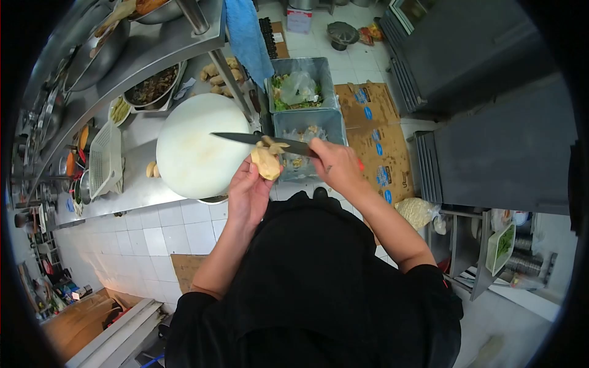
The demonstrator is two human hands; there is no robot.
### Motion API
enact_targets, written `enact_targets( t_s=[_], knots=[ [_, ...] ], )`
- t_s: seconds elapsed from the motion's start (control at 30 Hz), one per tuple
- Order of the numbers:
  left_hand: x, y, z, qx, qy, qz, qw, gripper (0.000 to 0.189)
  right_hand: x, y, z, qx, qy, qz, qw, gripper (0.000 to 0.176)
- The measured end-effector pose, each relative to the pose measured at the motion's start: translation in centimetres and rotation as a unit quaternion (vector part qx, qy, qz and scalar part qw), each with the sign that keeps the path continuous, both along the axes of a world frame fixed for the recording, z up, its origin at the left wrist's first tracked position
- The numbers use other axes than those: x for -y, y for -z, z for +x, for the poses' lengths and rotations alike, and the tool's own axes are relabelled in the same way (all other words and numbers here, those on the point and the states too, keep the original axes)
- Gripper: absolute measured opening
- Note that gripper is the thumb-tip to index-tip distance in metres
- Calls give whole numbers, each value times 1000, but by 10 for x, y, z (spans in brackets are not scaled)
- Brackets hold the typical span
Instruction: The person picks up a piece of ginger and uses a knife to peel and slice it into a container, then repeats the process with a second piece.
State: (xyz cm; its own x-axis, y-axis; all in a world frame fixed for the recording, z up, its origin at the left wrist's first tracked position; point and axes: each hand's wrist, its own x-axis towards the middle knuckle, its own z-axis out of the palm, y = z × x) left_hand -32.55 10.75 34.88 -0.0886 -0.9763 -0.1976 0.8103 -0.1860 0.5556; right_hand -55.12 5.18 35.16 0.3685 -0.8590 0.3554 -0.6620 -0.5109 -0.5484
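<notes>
A partly peeled piece of ginger (266,164), pale yellow, is gripped in the fingers of my left hand (248,193). My right hand (336,167) is wrapped round the handle of a large kitchen knife (232,138), whose dark blade points left. The blade lies across the upper end of the ginger, and strips of peel (273,146) cling there. Beneath the knife tip is a round white chopping board (199,147) on the steel counter. Just beyond the ginger stands a grey bin (339,132) with scraps and a plastic bag inside.
Unpeeled ginger (222,76) lies behind the board near a shelf post. A second bin (331,80) holds green trimmings. Left of the board are a white basket (105,161) and small ginger pieces (152,170). Flattened cardboard (374,138) covers the floor at right.
</notes>
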Motion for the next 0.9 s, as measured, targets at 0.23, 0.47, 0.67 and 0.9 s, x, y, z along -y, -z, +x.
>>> enact_targets(
  t_s=[0.23,0.47,0.67,0.9],
  knots=[
    [-3,15,6,18,14,-36,999,49,-14,-27,18,18,-39,-7,999,23],
    [1,3,16,88,48,-57,993,52,4,19,-21,-5,22,33,999,21],
    [6,31,14,-17,29,10,999,55,-12,3,6,39,-4,-2,999,23],
    [7,25,4,-48,27,67,996,44,-25,-25,37,44,-45,-69,996,24]
  ],
)
